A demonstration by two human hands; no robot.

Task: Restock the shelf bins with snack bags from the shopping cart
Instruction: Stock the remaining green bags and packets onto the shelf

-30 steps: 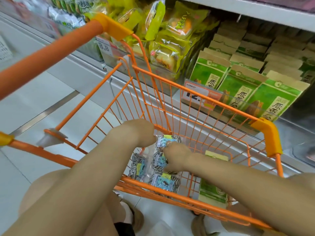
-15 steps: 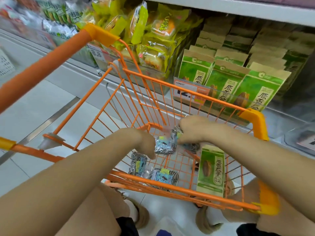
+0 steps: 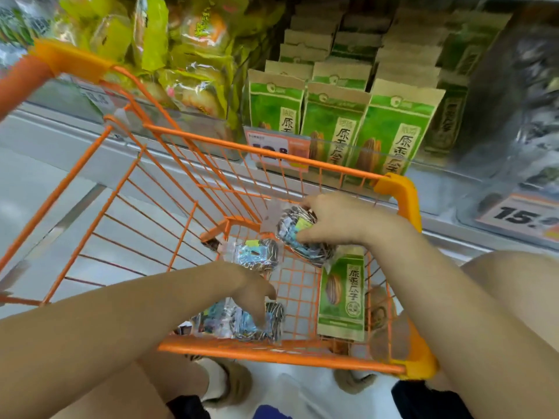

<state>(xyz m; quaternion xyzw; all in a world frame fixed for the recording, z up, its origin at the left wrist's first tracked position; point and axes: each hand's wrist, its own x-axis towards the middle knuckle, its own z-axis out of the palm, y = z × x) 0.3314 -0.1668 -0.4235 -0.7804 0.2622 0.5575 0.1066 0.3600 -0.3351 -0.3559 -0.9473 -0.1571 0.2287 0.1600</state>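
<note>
My right hand (image 3: pixel 338 220) grips a clear bag of striped seeds with a blue label (image 3: pixel 298 237), lifted near the far right corner of the orange cart (image 3: pixel 272 356). A second bag of the same kind (image 3: pixel 257 255) lies just below it. Lower in the cart, the fingers of my left hand (image 3: pixel 254 290) point down and touch a pile of seed bags (image 3: pixel 233 323) on the cart floor. A green seed bag (image 3: pixel 341 297) stands against the cart's right side.
Behind the cart the shelf holds a bin of green bags (image 3: pixel 332 125), yellow snack bags (image 3: pixel 196 86) to the left and a blurred bin of dark striped bags (image 3: pixel 529 116) to the right. Price tags (image 3: pixel 520 217) hang on the shelf edge. My shoes (image 3: pixel 230 385) stand under the cart.
My right hand has lifted a striped seed bag up and to the right. My left hand has dropped toward the pile at the cart's near end.
</note>
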